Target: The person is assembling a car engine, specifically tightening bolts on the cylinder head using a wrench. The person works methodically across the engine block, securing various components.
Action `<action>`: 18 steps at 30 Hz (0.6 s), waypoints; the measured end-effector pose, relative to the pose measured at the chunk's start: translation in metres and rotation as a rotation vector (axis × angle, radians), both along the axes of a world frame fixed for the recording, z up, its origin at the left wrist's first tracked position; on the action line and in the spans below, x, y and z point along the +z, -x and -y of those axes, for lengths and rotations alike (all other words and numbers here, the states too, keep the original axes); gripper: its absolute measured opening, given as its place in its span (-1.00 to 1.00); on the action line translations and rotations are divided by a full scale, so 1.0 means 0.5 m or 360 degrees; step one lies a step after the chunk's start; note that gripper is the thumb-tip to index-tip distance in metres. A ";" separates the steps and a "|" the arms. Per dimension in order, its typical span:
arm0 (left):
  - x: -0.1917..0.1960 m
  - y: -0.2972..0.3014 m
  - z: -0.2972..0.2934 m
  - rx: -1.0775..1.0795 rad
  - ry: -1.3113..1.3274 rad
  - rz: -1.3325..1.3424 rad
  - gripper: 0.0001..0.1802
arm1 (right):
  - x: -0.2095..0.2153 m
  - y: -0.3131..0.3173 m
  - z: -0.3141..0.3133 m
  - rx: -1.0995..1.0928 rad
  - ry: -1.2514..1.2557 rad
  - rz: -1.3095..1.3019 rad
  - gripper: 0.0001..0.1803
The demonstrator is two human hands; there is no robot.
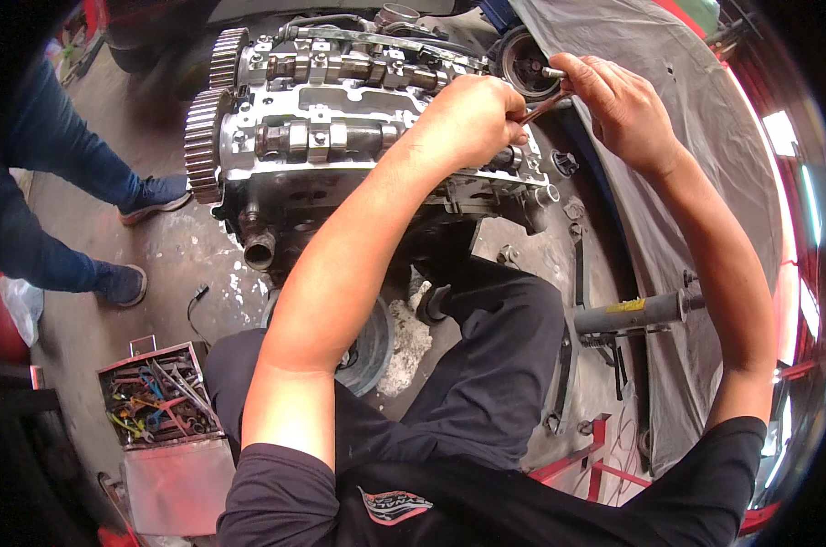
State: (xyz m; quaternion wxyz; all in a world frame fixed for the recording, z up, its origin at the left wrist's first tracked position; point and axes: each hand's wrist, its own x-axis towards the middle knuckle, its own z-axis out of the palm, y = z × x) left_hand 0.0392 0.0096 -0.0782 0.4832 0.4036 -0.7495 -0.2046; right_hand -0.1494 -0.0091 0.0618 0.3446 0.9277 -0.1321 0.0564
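We are clenching both our left hand (472,118) and right hand (613,100) on a wrench (542,108), working a bolt on the engine (340,137) beneath them; next, we judge, a steady turn.

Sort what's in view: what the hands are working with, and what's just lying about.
In use:
left hand on the engine head
right hand on a wrench

Lying about:
open toolbox
grey cylinder
red frame
grey sheet
another person's shoes

wrench (542,107) mostly hidden inside both fists, toolbox (157,401) contents too small to tell, bystander cut off above knees
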 end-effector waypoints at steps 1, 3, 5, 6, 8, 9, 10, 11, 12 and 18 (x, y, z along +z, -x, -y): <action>0.003 0.001 0.000 -0.0030 -0.0006 0.0014 -0.69 | -0.004 0.001 -0.010 -0.0166 -0.0067 0.0039 -0.63; 0.007 -0.006 -0.001 -0.0053 -0.0026 0.0031 -0.70 | -0.011 -0.020 -0.024 -0.0297 0.0032 0.0020 -0.59; 0.007 -0.013 -0.004 -0.0069 -0.0042 0.0008 -0.71 | -0.013 -0.070 -0.051 -0.0459 0.0071 0.0056 -0.68; 0.003 -0.015 -0.003 -0.0072 -0.0054 -0.0022 -0.71 | -0.009 -0.089 -0.053 -0.0672 0.0063 0.0036 -0.73; -0.008 -0.010 0.003 -0.0060 -0.0045 -0.0056 -0.73 | 0.003 -0.117 -0.041 -0.1094 0.0050 -0.0018 -0.82; -0.017 0.001 0.008 -0.0045 -0.0026 -0.0052 -0.73 | 0.007 -0.118 -0.026 -0.1026 0.0006 0.0039 -0.86; -0.014 0.008 0.008 -0.0037 0.0004 -0.0052 -0.74 | 0.018 -0.116 -0.010 -0.0952 -0.0053 0.0011 -0.86; -0.014 0.010 0.008 -0.0025 -0.0010 -0.0021 -0.74 | 0.030 -0.114 0.005 -0.0877 -0.0112 -0.0018 -0.86; -0.014 0.009 0.009 -0.0054 -0.0016 -0.0026 -0.74 | 0.039 -0.115 0.010 -0.0802 -0.0172 -0.0047 -0.84; -0.010 -0.017 0.001 -0.0089 -0.0014 0.0030 -0.75 | 0.105 -0.077 0.003 0.0247 0.0644 -0.0799 -0.51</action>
